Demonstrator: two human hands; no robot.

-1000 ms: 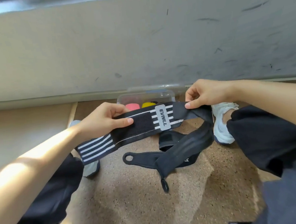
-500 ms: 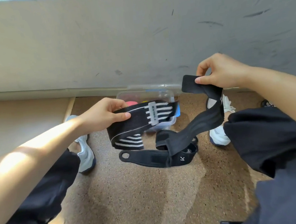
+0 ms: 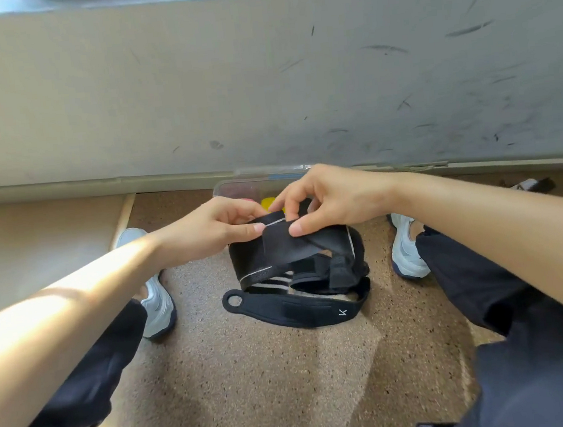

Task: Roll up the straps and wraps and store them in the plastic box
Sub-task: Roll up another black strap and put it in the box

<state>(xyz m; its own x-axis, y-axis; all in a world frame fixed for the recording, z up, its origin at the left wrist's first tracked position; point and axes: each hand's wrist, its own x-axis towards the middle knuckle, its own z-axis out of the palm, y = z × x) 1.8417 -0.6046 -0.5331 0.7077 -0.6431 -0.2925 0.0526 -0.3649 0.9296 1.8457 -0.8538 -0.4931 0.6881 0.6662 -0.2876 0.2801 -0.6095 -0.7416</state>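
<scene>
A black wrap with white stripes (image 3: 286,247) hangs folded between both hands above the floor. My left hand (image 3: 212,225) pinches its upper edge from the left. My right hand (image 3: 327,198) pinches the same end from the right, thumb and fingers close to the left hand's. A second black strap with a thumb loop (image 3: 296,310) lies flat on the floor just below. The clear plastic box (image 3: 233,190) stands against the wall behind my hands, mostly hidden; something pink and something yellow show inside it.
I sit on a speckled brown floor (image 3: 255,388) with legs spread, in dark trousers. A white shoe (image 3: 154,304) is at the left and another (image 3: 406,253) at the right. A scuffed grey wall (image 3: 260,77) rises close behind the box.
My right hand has come down and left from its raised position, bringing the wrap's end next to my left hand. The wrap now hangs doubled in a loop instead of stretched out.
</scene>
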